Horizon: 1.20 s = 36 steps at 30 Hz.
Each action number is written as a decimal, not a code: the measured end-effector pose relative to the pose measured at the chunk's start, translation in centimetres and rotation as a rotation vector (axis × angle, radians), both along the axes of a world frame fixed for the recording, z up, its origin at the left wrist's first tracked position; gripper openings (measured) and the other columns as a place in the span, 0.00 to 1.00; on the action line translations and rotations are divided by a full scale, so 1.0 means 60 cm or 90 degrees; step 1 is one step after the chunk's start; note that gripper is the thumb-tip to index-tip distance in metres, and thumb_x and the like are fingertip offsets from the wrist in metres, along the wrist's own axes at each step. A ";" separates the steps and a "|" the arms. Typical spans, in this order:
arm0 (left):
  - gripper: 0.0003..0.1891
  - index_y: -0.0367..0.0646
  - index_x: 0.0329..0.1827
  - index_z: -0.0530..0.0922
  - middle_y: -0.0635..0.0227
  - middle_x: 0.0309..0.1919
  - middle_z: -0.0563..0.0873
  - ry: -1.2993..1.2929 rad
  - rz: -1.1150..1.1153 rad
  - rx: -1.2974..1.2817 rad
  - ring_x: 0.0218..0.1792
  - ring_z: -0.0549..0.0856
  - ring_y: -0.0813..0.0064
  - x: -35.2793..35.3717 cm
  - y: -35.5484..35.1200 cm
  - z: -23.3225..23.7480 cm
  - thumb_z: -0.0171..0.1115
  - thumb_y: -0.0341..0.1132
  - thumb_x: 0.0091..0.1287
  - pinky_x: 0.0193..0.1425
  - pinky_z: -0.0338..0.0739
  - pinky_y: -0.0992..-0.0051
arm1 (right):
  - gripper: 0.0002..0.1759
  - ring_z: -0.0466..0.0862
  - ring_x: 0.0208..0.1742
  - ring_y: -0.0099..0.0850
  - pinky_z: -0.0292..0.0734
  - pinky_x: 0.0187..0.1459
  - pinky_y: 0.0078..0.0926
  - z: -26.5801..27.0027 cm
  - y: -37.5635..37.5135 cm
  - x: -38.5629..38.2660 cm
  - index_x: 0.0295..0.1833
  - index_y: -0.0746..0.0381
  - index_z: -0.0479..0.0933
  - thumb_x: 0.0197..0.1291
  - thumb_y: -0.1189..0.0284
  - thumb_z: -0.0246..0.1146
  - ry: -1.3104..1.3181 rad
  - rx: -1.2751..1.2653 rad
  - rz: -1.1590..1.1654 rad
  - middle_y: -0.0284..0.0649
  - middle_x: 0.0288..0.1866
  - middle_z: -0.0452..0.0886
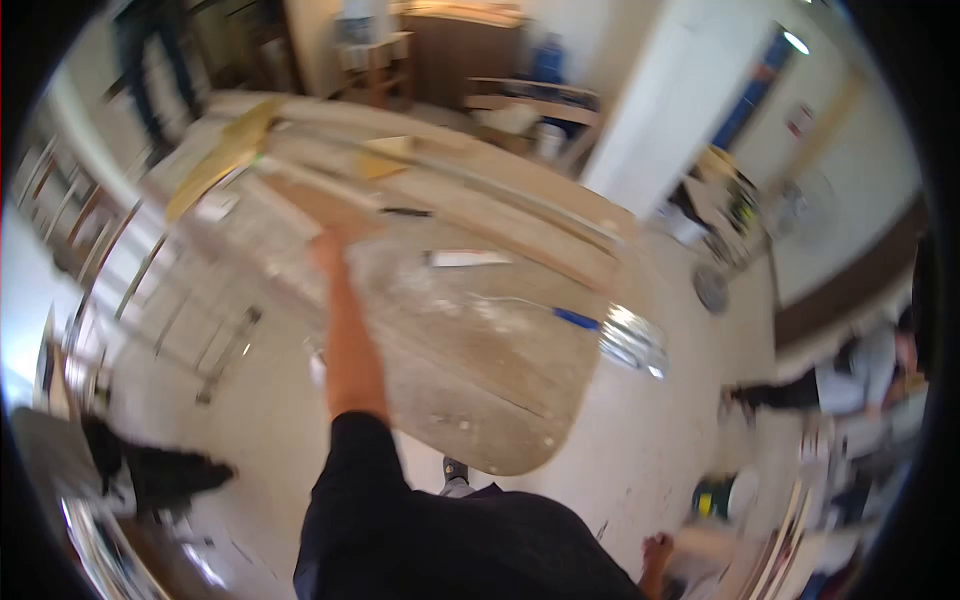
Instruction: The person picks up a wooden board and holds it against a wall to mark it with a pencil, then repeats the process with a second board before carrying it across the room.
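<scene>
My left arm stretches forward over a large worn wooden tabletop (470,385). My left hand (328,250) is at the near end of a pale wooden strip (290,207), beside a brown flat piece (325,200); blur smears its fingers. To its right on the table lie a dark slim tool (407,212) and a white flat piece with a dark end (468,258). A paint roller with a blue handle (577,318) rests near the right edge. Low at my right side hangs my right hand (657,550), small in view, with its fingers curled in.
Long boards (480,200) and yellowish sheets (385,157) lie across the table's far side. A shiny silver item (633,342) sits at its right edge. People stand at right (850,375) and far left (155,60). A white pillar (655,110) rises behind; a metal rack (205,350) stands left.
</scene>
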<state>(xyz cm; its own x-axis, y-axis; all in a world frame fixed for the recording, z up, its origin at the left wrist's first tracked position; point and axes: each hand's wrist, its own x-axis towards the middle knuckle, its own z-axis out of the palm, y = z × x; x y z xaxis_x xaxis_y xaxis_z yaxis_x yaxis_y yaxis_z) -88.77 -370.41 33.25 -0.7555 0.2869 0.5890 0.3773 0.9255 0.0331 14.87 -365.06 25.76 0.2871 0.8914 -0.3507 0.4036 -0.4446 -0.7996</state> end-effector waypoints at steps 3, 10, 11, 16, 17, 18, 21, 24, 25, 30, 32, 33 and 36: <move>0.17 0.44 0.27 0.82 0.61 0.21 0.83 -0.031 -0.097 0.122 0.24 0.83 0.63 0.064 -0.073 0.042 0.50 0.42 0.68 0.29 0.75 0.61 | 0.08 0.76 0.20 0.29 0.72 0.19 0.27 0.066 -0.030 -0.051 0.37 0.65 0.73 0.50 0.83 0.56 -0.151 0.003 0.022 0.40 0.22 0.73; 0.17 0.44 0.28 0.83 0.61 0.23 0.84 -0.248 -0.432 0.388 0.26 0.84 0.63 0.503 0.053 0.053 0.50 0.42 0.68 0.30 0.75 0.61 | 0.15 0.84 0.34 0.39 0.79 0.38 0.34 0.028 -0.042 0.057 0.46 0.60 0.78 0.54 0.67 0.61 -0.321 -0.007 -0.020 0.45 0.33 0.84; 0.17 0.44 0.28 0.83 0.61 0.23 0.84 -0.279 -0.465 0.356 0.26 0.84 0.63 0.577 0.070 0.031 0.50 0.42 0.68 0.30 0.75 0.61 | 0.14 0.84 0.33 0.36 0.79 0.37 0.33 0.018 -0.036 0.084 0.46 0.60 0.78 0.56 0.67 0.61 -0.266 -0.016 -0.032 0.42 0.30 0.84; 0.17 0.44 0.28 0.83 0.61 0.24 0.84 -0.461 -0.670 0.114 0.27 0.84 0.63 0.878 0.149 -0.032 0.50 0.42 0.68 0.31 0.76 0.61 | 0.15 0.83 0.26 0.27 0.79 0.29 0.26 0.094 -0.056 0.208 0.53 0.61 0.76 0.65 0.67 0.55 0.006 0.022 -0.256 0.39 0.27 0.83; 0.17 0.44 0.28 0.83 0.61 0.24 0.84 -0.484 -0.709 0.064 0.27 0.84 0.63 0.928 0.167 -0.039 0.50 0.42 0.68 0.32 0.76 0.61 | 0.17 0.83 0.25 0.27 0.79 0.28 0.26 0.082 -0.068 0.258 0.57 0.62 0.73 0.66 0.68 0.54 0.046 0.078 -0.315 0.40 0.27 0.83; 0.17 0.44 0.29 0.83 0.61 0.24 0.84 -0.502 -0.741 0.016 0.27 0.84 0.63 0.971 0.180 -0.046 0.49 0.42 0.68 0.32 0.76 0.60 | 0.19 0.82 0.24 0.28 0.79 0.26 0.26 0.066 -0.075 0.307 0.62 0.63 0.70 0.67 0.69 0.54 0.084 0.136 -0.370 0.41 0.27 0.82; 0.17 0.44 0.29 0.83 0.60 0.25 0.84 -0.534 -0.816 -0.105 0.28 0.84 0.63 1.077 0.220 -0.060 0.49 0.42 0.67 0.32 0.76 0.60 | 0.25 0.82 0.23 0.29 0.76 0.20 0.25 0.072 -0.117 0.477 0.69 0.62 0.62 0.68 0.69 0.54 0.179 0.288 -0.576 0.41 0.29 0.81; 0.17 0.44 0.29 0.83 0.60 0.25 0.85 -0.540 -0.889 -0.204 0.28 0.84 0.62 1.163 0.265 -0.068 0.49 0.42 0.67 0.33 0.76 0.60 | 0.29 0.79 0.20 0.25 0.73 0.20 0.21 0.183 -0.192 0.580 0.75 0.54 0.52 0.71 0.67 0.49 0.203 0.354 -0.709 0.44 0.32 0.83; 0.17 0.44 0.29 0.83 0.60 0.26 0.85 -0.538 -0.916 -0.239 0.29 0.84 0.62 1.194 0.282 -0.071 0.49 0.42 0.67 0.33 0.77 0.60 | 0.30 0.78 0.20 0.25 0.73 0.21 0.21 0.199 -0.211 0.609 0.76 0.51 0.50 0.72 0.67 0.48 0.169 0.397 -0.784 0.44 0.33 0.84; 0.17 0.44 0.30 0.83 0.60 0.27 0.85 -0.495 -1.021 -0.373 0.30 0.85 0.62 1.330 0.388 -0.080 0.49 0.42 0.67 0.34 0.77 0.60 | 0.31 0.79 0.25 0.23 0.76 0.27 0.21 0.304 -0.318 0.681 0.77 0.46 0.47 0.72 0.67 0.47 0.228 0.610 -0.929 0.42 0.36 0.84; 0.17 0.44 0.30 0.83 0.60 0.27 0.85 -0.474 -1.058 -0.426 0.30 0.85 0.62 1.383 0.434 -0.085 0.49 0.42 0.67 0.35 0.77 0.60 | 0.30 0.80 0.27 0.23 0.77 0.30 0.23 0.342 -0.367 0.686 0.77 0.46 0.46 0.73 0.67 0.45 0.219 0.670 -0.967 0.41 0.40 0.83; 0.17 0.44 0.30 0.84 0.60 0.27 0.85 -0.465 -1.081 -0.450 0.30 0.85 0.62 1.413 0.455 -0.089 0.49 0.42 0.67 0.35 0.77 0.60 | 0.30 0.79 0.26 0.23 0.77 0.29 0.23 0.350 -0.394 0.694 0.77 0.48 0.46 0.73 0.68 0.45 0.211 0.701 -0.989 0.42 0.39 0.83; 0.17 0.44 0.30 0.84 0.60 0.28 0.85 -0.437 -1.150 -0.514 0.31 0.85 0.62 1.496 0.521 -0.103 0.49 0.42 0.67 0.36 0.77 0.60 | 0.30 0.80 0.28 0.24 0.77 0.30 0.24 0.373 -0.472 0.700 0.77 0.51 0.47 0.73 0.67 0.45 0.178 0.741 -1.055 0.42 0.42 0.83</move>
<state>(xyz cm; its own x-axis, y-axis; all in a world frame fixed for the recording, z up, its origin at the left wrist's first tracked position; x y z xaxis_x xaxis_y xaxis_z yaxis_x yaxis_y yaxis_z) 1.01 -339.16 27.05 0.6042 0.7704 -0.2034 0.7697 -0.4983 0.3991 56.88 -393.39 48.15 0.9417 -0.3224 -0.0958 0.0752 0.4794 -0.8743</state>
